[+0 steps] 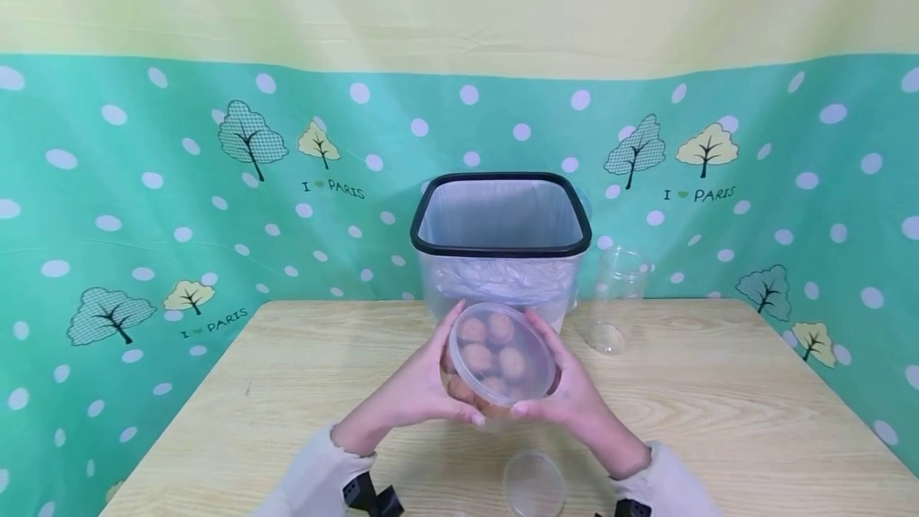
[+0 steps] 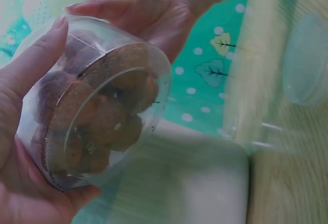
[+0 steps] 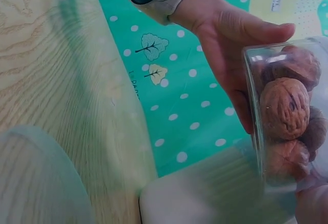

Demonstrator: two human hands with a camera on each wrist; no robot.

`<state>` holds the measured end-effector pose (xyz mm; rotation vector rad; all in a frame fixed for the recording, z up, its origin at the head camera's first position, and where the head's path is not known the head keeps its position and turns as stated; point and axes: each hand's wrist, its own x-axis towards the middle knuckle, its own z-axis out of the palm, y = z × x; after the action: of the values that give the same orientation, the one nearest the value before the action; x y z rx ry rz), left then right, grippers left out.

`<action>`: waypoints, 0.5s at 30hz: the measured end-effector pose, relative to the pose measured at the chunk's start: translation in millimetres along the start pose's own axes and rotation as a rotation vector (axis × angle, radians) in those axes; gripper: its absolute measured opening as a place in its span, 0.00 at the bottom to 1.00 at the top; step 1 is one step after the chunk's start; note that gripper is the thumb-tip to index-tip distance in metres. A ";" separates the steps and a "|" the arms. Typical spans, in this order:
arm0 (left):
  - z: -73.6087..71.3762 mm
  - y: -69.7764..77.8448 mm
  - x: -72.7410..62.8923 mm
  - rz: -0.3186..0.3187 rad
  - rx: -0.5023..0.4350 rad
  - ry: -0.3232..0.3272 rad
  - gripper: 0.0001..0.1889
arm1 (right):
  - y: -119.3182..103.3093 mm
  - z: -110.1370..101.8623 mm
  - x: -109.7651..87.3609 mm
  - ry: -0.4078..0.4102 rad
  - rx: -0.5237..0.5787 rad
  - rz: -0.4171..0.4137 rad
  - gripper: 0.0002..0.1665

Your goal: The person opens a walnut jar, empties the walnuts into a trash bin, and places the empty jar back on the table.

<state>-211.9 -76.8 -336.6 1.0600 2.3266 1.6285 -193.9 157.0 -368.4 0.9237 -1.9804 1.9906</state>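
A clear plastic jar of walnuts [image 1: 483, 404] is held tilted above the table, its round translucent lid [image 1: 502, 353] facing up toward the head camera. My left hand [image 1: 424, 389] grips the jar from the left, thumb along its near side. From the right, my right hand [image 1: 567, 389] holds it in the same way, with fingers at the far edge. Several brown walnuts [image 3: 285, 108] show through the jar's wall in the right wrist view. In the left wrist view, the jar's clear bottom [image 2: 115, 121] is visible between both hands.
Behind the jar stands a bin [image 1: 500, 252] with a black rim and a clear liner. An upright clear jar [image 1: 621, 294] is to its right. Another round translucent lid [image 1: 534, 485] lies on the wooden table [image 1: 718, 413] near the front. A patterned cloth [image 1: 459, 118] hangs behind.
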 end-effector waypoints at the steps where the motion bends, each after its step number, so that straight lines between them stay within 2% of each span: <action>1: 0.5 0.8 1.8 0.011 -0.015 -0.006 0.66 | -0.2 -0.9 -0.2 0.003 -0.002 0.000 0.63; 6: 2.9 2.6 7.4 0.058 -0.082 -0.034 0.60 | -2.5 -5.0 -1.6 -0.016 -0.036 0.015 0.64; 12: 2.8 7.6 7.8 0.036 0.034 -0.005 0.58 | -3.4 -7.8 -1.4 -0.065 -0.020 0.037 0.64; 15: 1.5 10.8 7.5 0.021 0.057 -0.003 0.57 | -2.3 -8.1 -1.5 -0.082 -0.016 0.044 0.64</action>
<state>-211.6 -69.2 -325.8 1.1012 2.3810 1.5756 -193.9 165.4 -366.5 0.9813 -2.0738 1.9877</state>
